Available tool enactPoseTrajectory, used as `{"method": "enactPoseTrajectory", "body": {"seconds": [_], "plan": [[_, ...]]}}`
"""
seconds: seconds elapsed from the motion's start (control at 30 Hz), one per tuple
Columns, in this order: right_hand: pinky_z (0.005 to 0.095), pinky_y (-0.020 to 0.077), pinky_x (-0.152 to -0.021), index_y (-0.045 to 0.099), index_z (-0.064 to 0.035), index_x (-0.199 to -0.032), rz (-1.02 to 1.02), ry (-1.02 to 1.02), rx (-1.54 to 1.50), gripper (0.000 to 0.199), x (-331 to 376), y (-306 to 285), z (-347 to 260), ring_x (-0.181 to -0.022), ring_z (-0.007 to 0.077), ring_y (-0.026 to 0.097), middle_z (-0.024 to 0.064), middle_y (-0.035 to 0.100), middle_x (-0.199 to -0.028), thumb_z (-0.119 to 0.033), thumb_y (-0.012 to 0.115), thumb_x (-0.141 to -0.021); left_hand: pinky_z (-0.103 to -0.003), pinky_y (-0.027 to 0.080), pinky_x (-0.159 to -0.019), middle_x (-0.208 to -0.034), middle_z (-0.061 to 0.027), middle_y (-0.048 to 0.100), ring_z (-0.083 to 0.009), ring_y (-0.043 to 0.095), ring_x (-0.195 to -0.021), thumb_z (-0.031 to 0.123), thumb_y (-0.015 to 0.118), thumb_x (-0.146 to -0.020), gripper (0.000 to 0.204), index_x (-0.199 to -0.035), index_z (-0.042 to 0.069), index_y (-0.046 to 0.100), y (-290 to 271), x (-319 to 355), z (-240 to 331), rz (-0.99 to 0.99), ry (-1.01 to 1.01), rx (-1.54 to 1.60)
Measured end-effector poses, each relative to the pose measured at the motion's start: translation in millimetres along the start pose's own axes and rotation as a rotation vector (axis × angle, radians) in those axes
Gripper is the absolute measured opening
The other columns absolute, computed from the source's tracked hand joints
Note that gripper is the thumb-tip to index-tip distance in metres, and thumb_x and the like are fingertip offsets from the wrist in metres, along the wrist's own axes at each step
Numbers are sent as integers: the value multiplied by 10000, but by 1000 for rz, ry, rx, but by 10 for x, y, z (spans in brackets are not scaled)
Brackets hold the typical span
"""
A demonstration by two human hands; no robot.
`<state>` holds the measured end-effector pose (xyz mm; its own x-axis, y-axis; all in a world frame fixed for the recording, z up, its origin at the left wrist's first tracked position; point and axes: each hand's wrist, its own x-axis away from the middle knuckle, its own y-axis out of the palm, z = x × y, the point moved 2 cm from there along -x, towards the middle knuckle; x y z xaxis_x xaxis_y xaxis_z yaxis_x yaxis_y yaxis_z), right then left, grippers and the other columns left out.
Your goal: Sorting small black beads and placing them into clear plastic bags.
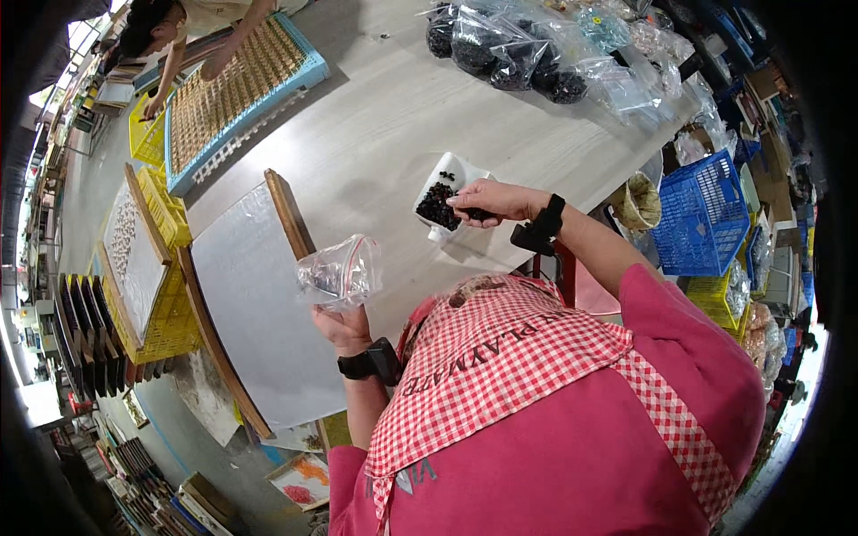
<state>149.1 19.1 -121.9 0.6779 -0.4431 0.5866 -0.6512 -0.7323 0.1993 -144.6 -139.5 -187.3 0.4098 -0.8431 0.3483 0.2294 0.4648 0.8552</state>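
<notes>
On the pale wood-grain table (384,116): one small white scoop-shaped tray (444,195), holding a heap of small dark bead-like pieces (437,205). Right hand (487,200) rests over the tray, fingers pinched together at the dark heap; whether any piece is held cannot be told. Left hand (343,326), raised near the table's edge, is closed around the bottom of a crumpled clear plastic zip bag (340,272), mouth upward. Beside it, a flat grey board with a wooden edge (259,313). Far side: clear bags of dark pieces (500,49). Right: blue plastic lattice basket (702,214). Another person works at a light blue tray of tan pieces (237,94).
</notes>
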Motion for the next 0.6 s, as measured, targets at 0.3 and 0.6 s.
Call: {"method": "enactPoseTrajectory", "body": {"seconds": [0.3, 0.6], "plan": [[183, 274, -375, 549, -92, -714, 12, 52, 129, 380, -220, -71, 263, -418, 44, 393, -25, 492, -574, -388, 507, -948, -477, 409, -986, -1183, -109, 593, -297, 550, -1097, 254, 356, -958, 367, -1181, 40, 555, 0, 137, 0, -173, -107, 194], [175, 278, -351, 568, -74, -777, 35, 70, -83, 380, -328, -148, 270, -410, 47, 416, -12, 518, -593, -392, 471, -963, -471, 433, -963, -1178, -102, 599, -283, 564, -1082, 274, 368, -963, 365, -1174, 50, 563, 34, 125, -11, -172, -88, 138]]}}
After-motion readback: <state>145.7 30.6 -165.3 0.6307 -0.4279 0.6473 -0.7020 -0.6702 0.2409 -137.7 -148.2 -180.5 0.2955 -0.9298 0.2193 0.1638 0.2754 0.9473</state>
